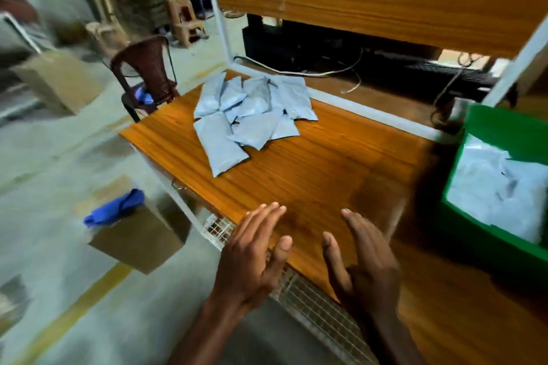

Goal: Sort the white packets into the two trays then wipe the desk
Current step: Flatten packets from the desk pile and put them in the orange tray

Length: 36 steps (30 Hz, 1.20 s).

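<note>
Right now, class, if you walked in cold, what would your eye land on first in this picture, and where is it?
First, the heap of white packets lying at the far left of the orange wooden desk. Next, the bright green tray at the right edge, already holding a packet or more. Nearest the camera, the left hand and right hand hover open and empty over the desk's front edge.

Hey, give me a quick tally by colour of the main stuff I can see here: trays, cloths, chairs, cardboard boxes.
Green tray: 1
Blue cloth: 1
Dark red chair: 1
Brown cardboard boxes: 2, one under the cloth, one farther left
Total: 5
The white packets overlap in a pile, so no exact count.
</note>
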Tool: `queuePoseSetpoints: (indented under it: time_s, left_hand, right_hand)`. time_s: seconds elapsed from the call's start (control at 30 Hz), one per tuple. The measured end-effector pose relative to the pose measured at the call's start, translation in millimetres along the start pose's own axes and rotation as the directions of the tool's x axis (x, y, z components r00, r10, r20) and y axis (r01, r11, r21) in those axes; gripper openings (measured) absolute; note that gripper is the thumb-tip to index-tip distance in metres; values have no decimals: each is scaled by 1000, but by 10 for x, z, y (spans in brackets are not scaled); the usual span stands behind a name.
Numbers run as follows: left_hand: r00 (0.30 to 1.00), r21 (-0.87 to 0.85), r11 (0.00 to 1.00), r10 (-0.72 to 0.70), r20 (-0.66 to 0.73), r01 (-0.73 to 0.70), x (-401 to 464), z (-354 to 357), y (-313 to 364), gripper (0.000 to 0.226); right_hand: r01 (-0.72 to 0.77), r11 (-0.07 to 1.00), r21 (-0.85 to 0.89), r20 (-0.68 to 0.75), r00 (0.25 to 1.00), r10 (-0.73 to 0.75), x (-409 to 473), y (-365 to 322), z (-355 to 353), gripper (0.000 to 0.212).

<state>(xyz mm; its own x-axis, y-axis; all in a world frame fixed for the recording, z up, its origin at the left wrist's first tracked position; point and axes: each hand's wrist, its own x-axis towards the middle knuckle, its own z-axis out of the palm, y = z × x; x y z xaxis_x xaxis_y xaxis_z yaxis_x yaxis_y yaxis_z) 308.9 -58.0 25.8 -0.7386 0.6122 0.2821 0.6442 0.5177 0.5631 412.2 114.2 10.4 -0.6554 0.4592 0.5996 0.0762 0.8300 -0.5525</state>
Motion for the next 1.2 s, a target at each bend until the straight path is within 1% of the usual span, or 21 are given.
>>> queuePoseSetpoints:
  time_s: [0.07, 0.13, 0.23, 0.37, 0.43, 0.5, 0.53, 0.6, 0.7, 0.83, 0.93, 0.97, 1.03, 1.07, 1.13, 1.2]
  left_hand:
    - [997, -3, 997, -72, -20, 72, -13, -207, -367, 59]
    - [993, -4, 994, -110, -33, 110, 21, -410, -715, 63]
    - [987, -20, 989, -148, -58, 147, 161, -657, -1151, 65]
    - [983, -38, 985, -171, -59, 169, 589, -826, -1563, 63]
    - [985, -21, 986, -165, -42, 164, 860, -831, -1732, 66]
    - [988, -14, 988, -153, -30, 153, 1143, -802, -1915, 68]
    - [988, -5, 989, -151, -30, 150, 1296, -776, -2007, 69]
    - [985, 19, 985, -171, -36, 172, 1582, -713, -2182, 69]
    - [969, 58, 967, -245, -32, 246, 1948, -633, -2408, 71]
    - [934, 140, 927, -355, 30, 348, 2340, -460, -2610, 69]
    - [899, 226, 881, -435, 48, 415, 2562, -292, -2698, 67]
    - [890, 231, 876, -449, 76, 423, 2629, -254, -2714, 67]
    - [888, 234, 889, -434, 150, 394, 2715, -173, -2801, 67]
    - [899, 245, 902, -401, 178, 355, 2730, -152, -2864, 68]
    - [918, 245, 941, -298, 261, 235, 2766, -166, -3040, 68]
    - [910, 207, 971, -189, 369, 118, 2837, -241, -3226, 68]
  right_hand:
    - [-25, 1000, 4, 20, 999, 25, 19, -258, 416, 50]
    - [-43, 999, 5, 50, 998, 43, 93, -499, 815, 52]
    - [-65, 998, 17, 99, 993, 63, 281, -776, 1313, 57]
    - [-83, 996, 14, 123, 989, 81, 682, -926, 1869, 64]
    - [-82, 997, 10, 105, 991, 81, 911, -944, 2081, 58]
    - [-48, 999, -1, 51, 998, 48, 1136, -915, 2292, 49]
    - [-50, 999, -17, 35, 998, 50, 1255, -887, 2393, 49]
    - [-113, 992, -49, 64, 991, 116, 1489, -791, 2604, 56]
    - [-269, 958, -102, 182, 942, 284, 1788, -647, 2925, 75]
    - [-282, 927, -249, 218, 916, 337, 2126, -465, 3245, 71]
    - [-322, 883, -340, 278, 863, 422, 2343, -377, 3451, 72]
    - [-335, 871, -359, 299, 843, 447, 2416, -357, 3516, 73]
    - [-311, 852, -421, 361, 805, 471, 2522, -313, 3613, 73]
    - [-276, 842, -464, 401, 782, 477, 2547, -288, 3633, 72]
    - [-232, 817, -528, 468, 723, 508, 2553, -225, 3620, 69]
    - [-230, 801, -552, 500, 677, 539, 2535, -167, 3539, 68]
